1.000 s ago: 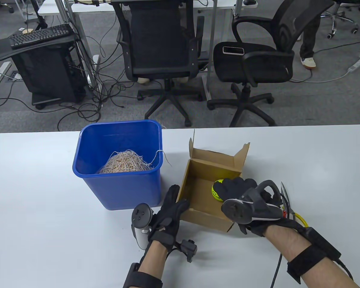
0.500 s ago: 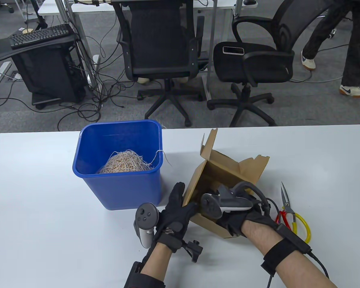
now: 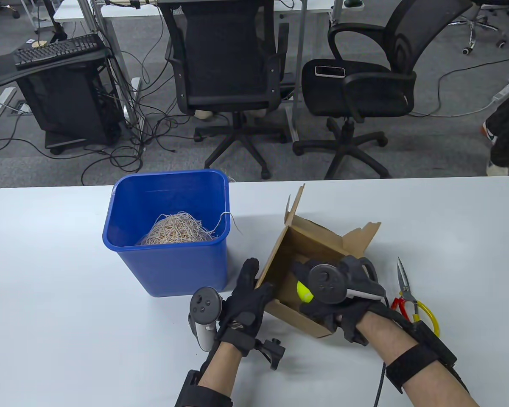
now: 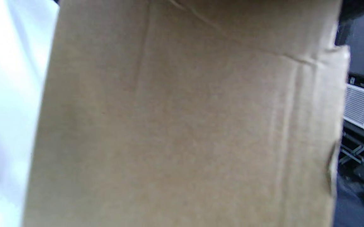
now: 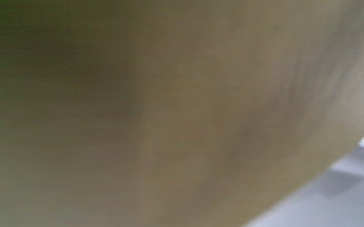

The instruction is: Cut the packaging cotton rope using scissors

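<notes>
- The right hand (image 3: 326,296) reaches into the open cardboard box (image 3: 305,241), its fingers curled around a yellow-green ball (image 3: 304,291) that shows between them; the tracker on the back of the hand hides most of the grip.
- The left hand (image 3: 248,299) presses against the box's left outer wall, fingers (image 3: 248,273) laid together and pointing up along the cardboard, thumb hooked over the near left rim.
- The box stands tilted on the white table (image 3: 46,275), turned so one corner faces the person, its flaps standing up at the far side.
- In the left wrist view plain brown cardboard (image 4: 182,126) fills nearly the whole picture, with a strip of table on the left; no fingers show there.
- The right wrist view is a blur of brown cardboard (image 5: 169,110) with a sliver of table at the lower right; the fingers cannot be made out.
- The scissors (image 3: 407,288), with one red and one yellow handle loop, lie on the table just right of the right wrist, blades together and pointing away from the person; no hand touches them.
- The cotton rope (image 3: 176,229) lies as a tangled heap inside the blue bin (image 3: 169,263), left of the box, with one strand (image 3: 231,218) hanging over the bin's right rim.
- The bin stands just beside the left hand, apart from the box.
</notes>
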`<state>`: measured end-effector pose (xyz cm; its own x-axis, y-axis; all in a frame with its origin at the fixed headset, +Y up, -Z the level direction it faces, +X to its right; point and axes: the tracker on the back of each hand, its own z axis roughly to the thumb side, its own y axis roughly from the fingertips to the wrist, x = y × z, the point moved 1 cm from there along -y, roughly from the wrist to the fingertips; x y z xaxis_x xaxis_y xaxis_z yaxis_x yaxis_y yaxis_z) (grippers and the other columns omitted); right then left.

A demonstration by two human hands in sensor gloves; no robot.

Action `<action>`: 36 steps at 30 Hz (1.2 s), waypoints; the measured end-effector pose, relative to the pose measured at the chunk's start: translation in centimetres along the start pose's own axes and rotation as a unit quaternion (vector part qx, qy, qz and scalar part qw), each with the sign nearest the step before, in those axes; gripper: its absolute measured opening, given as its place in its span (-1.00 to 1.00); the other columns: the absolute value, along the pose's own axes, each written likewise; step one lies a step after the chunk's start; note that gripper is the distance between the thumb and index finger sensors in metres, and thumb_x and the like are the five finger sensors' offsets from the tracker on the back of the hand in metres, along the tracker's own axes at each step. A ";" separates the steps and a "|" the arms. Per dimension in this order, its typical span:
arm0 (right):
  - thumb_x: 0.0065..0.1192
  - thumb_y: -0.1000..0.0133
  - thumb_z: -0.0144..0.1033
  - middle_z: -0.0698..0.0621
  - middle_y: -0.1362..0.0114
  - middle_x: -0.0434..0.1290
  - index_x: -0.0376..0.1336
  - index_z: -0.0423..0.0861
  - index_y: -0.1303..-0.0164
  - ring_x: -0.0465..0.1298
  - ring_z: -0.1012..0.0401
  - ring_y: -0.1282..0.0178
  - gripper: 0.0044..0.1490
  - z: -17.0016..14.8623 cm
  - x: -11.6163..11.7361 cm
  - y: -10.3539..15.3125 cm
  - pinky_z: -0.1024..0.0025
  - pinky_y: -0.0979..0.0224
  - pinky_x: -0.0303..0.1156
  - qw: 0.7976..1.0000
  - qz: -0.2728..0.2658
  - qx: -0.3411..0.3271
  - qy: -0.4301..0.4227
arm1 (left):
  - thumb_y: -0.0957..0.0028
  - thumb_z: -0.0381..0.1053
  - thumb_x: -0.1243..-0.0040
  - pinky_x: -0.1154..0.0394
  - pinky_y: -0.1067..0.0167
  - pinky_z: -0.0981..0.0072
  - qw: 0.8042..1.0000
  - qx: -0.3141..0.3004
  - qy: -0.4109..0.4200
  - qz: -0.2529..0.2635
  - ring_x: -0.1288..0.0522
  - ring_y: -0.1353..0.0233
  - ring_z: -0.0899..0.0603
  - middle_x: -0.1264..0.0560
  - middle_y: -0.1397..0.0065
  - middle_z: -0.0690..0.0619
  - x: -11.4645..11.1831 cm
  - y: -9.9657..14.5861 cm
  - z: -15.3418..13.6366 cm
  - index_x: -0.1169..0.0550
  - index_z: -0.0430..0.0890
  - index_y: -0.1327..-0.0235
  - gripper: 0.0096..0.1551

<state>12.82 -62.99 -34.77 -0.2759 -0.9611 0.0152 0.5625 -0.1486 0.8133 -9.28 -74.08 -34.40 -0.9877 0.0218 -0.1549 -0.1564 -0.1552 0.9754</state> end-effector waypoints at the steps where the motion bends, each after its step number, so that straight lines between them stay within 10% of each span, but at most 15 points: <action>1: 0.59 0.11 -0.11 -0.37 -0.55 0.30 0.11 -0.24 -0.57 0.47 -0.31 -0.22 0.12 -0.3 -1.0 0.6 -0.28 -0.17 0.43 0.999 -0.035 -0.004 -0.026 | -0.12 0.33 -0.17 -0.23 -0.20 -0.49 1.000 0.003 0.014 0.006 -0.09 -0.43 -0.69 0.15 -0.56 -0.46 0.1 0.0 -0.2 0.08 -0.23 -0.58 0.12; 11: 0.56 0.08 -0.40 -0.40 -0.66 0.07 -0.06 -0.22 -0.64 0.21 -0.40 -0.42 0.17 -5.4 -6.2 5.7 -0.33 -0.29 0.32 0.957 -0.225 0.077 -0.165 | -0.15 0.34 -0.13 -0.21 -0.21 -0.49 1.000 0.016 0.018 0.016 -0.05 -0.44 -0.69 0.17 -0.56 -0.46 0.4 0.2 -0.5 0.09 -0.22 -0.58 0.09; 18: 0.60 0.11 0.01 -0.43 -0.47 0.37 0.03 -0.22 -0.64 0.50 -0.29 0.05 0.23 -13.7 -4.4 11.0 -0.15 0.15 0.47 0.922 -0.245 0.233 -0.188 | -0.17 0.35 -0.10 -0.21 -0.23 -0.48 0.996 0.032 0.073 0.035 -0.03 -0.45 -0.68 0.17 -0.56 -0.45 1.3 0.2 -1.0 0.09 -0.22 -0.59 0.08; 28: 0.61 0.09 -0.15 -0.43 -0.61 0.07 -0.12 -0.26 -0.64 0.46 -0.30 -0.31 0.29 -22.2 1.7 15.2 -0.26 -0.27 0.42 0.875 -0.048 0.482 -0.012 | -0.17 0.35 -0.09 -0.20 -0.22 -0.48 0.996 0.040 0.076 0.029 -0.02 -0.45 -0.68 0.17 -0.56 -0.45 0.8 0.3 -1.1 0.08 -0.23 -0.59 0.07; 36: 0.50 0.00 -0.17 -0.44 -0.68 0.09 0.06 -0.25 -0.63 0.12 -0.44 -0.56 0.06 -23.7 3.4 16.0 -0.56 -0.43 0.02 0.847 -0.042 0.528 -0.037 | -0.18 0.36 -0.08 -0.20 -0.23 -0.48 0.996 0.044 0.070 0.028 -0.02 -0.45 -0.68 0.18 -0.56 -0.45 0.7 0.3 -1.2 0.09 -0.22 -0.59 0.08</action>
<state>39.38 -74.18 -35.46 -0.3501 -0.9345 -0.0636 -0.4622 0.1133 0.8795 -10.03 -75.31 -34.38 -0.9858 -0.1235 -0.1142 -0.1068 -0.0649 0.9922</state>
